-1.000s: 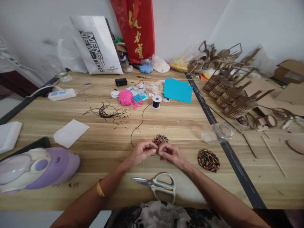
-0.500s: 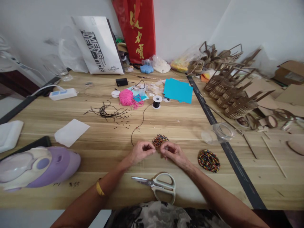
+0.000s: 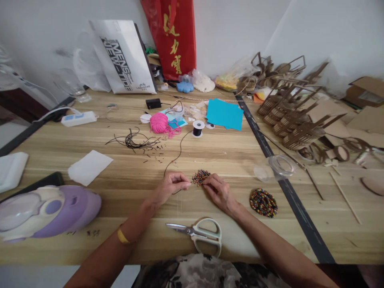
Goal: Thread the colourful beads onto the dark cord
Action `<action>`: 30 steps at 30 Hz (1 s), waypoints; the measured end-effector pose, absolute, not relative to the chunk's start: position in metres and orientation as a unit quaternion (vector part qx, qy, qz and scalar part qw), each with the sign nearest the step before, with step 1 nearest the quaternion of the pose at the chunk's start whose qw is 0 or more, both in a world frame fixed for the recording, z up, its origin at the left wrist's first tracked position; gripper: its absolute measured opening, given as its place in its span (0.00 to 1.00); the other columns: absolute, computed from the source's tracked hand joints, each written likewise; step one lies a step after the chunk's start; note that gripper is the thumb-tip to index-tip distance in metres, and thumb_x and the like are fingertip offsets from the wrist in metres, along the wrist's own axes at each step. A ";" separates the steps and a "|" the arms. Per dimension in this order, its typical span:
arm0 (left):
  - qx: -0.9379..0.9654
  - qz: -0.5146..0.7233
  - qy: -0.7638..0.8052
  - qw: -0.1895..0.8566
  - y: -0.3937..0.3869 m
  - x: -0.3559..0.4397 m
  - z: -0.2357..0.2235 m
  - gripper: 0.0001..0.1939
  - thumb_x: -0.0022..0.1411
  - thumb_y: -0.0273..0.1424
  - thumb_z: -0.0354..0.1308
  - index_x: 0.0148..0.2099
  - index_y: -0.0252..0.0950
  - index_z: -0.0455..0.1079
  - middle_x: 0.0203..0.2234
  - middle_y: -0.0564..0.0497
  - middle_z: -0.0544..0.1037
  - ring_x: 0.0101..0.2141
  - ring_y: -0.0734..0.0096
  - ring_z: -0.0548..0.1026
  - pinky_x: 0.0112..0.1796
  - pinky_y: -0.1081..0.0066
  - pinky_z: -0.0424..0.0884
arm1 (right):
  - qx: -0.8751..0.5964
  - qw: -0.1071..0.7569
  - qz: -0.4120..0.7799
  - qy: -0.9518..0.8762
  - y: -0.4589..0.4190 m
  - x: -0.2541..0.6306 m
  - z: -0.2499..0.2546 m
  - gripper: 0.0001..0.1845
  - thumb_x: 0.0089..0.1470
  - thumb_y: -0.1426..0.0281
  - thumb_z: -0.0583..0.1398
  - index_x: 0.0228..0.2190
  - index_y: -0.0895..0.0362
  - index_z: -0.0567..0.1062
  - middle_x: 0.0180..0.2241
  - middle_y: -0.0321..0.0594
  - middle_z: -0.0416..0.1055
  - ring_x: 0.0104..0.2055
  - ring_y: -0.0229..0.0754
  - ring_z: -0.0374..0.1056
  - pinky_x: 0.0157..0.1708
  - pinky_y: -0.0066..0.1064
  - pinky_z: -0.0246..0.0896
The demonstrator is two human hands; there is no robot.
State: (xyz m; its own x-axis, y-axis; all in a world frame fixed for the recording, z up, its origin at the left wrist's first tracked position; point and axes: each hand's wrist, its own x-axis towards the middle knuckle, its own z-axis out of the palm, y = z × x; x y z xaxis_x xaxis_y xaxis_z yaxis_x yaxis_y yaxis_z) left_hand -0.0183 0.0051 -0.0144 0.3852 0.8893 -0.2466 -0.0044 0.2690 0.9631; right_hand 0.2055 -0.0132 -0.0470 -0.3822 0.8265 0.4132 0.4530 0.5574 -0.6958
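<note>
My left hand (image 3: 174, 184) is closed in a pinch on the thin black cord (image 3: 181, 150), whose tip pokes out toward the beads. The cord runs back from behind this hand to a white spool (image 3: 198, 129) of black cord. Just right of the pinch lies a small heap of multicoloured beads (image 3: 200, 177). My right hand (image 3: 218, 188) reaches down to the heap's right edge, thumb and fingers drawn together; whether a bead is between them is too small to see. Scissors (image 3: 193, 232) with pale handles lie near my body. Beside my right forearm rests a coiled beaded strand (image 3: 263, 203).
Left of the hands are cut black cords (image 3: 135, 140), white paper (image 3: 90, 167) and a purple-and-cream device (image 3: 60, 212). Pink yarn (image 3: 159, 123) and blue sheets (image 3: 225, 114) lie farther back. Clear round lids (image 3: 281, 166) and brown woven baskets (image 3: 303, 130) are at right.
My hands have moved apart. The left has drawn slightly left with the cord, and the right has turned palm-down, its fingertips now at the bead heap.
</note>
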 end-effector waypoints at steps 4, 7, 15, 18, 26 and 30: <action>0.549 0.317 0.458 0.623 0.003 -0.009 -0.023 0.10 0.48 0.34 0.64 0.28 0.31 0.71 0.20 0.54 0.73 0.23 0.77 0.66 0.27 0.77 0.61 | -0.417 0.351 0.204 -0.813 -0.013 0.205 -0.052 0.08 0.60 0.73 0.54 0.37 0.55 0.73 0.34 0.43 0.71 0.34 0.41 0.68 0.35 0.31 0.66; 0.590 0.314 0.454 0.589 0.002 -0.006 -0.031 0.08 0.50 0.33 0.62 0.27 0.31 0.72 0.22 0.53 0.74 0.24 0.76 0.67 0.28 0.76 0.62 | -0.423 0.320 0.180 -0.828 -0.014 0.204 -0.052 0.08 0.60 0.72 0.54 0.39 0.55 0.73 0.36 0.43 0.71 0.35 0.40 0.69 0.35 0.29 0.66; 0.637 0.288 0.453 0.554 -0.003 -0.003 -0.029 0.07 0.53 0.30 0.59 0.28 0.31 0.72 0.22 0.52 0.73 0.25 0.76 0.67 0.27 0.77 0.62 | -0.447 0.222 0.094 -0.862 -0.018 0.200 -0.048 0.11 0.62 0.71 0.53 0.41 0.54 0.74 0.35 0.43 0.70 0.34 0.38 0.69 0.25 0.23 0.59; 0.634 0.287 0.454 0.556 -0.004 -0.002 -0.027 0.06 0.52 0.30 0.59 0.28 0.31 0.72 0.21 0.53 0.73 0.24 0.76 0.67 0.26 0.76 0.61 | -0.442 0.217 0.092 -0.865 -0.018 0.200 -0.048 0.11 0.62 0.71 0.52 0.40 0.54 0.74 0.36 0.44 0.71 0.36 0.39 0.69 0.26 0.24 0.59; 0.632 0.280 0.463 0.555 -0.003 -0.002 -0.027 0.05 0.52 0.29 0.59 0.28 0.31 0.72 0.22 0.53 0.73 0.24 0.76 0.67 0.27 0.76 0.61 | -0.412 0.255 0.131 -0.865 -0.017 0.201 -0.048 0.09 0.62 0.71 0.52 0.38 0.57 0.73 0.35 0.44 0.72 0.36 0.40 0.69 0.34 0.28 0.63; 0.643 0.275 0.461 0.547 -0.004 -0.001 -0.025 0.05 0.53 0.28 0.58 0.28 0.31 0.72 0.22 0.52 0.73 0.25 0.75 0.67 0.28 0.76 0.62 | -0.397 0.274 0.163 -0.860 -0.016 0.202 -0.048 0.07 0.61 0.72 0.53 0.38 0.56 0.72 0.35 0.44 0.72 0.37 0.41 0.69 0.36 0.29 0.64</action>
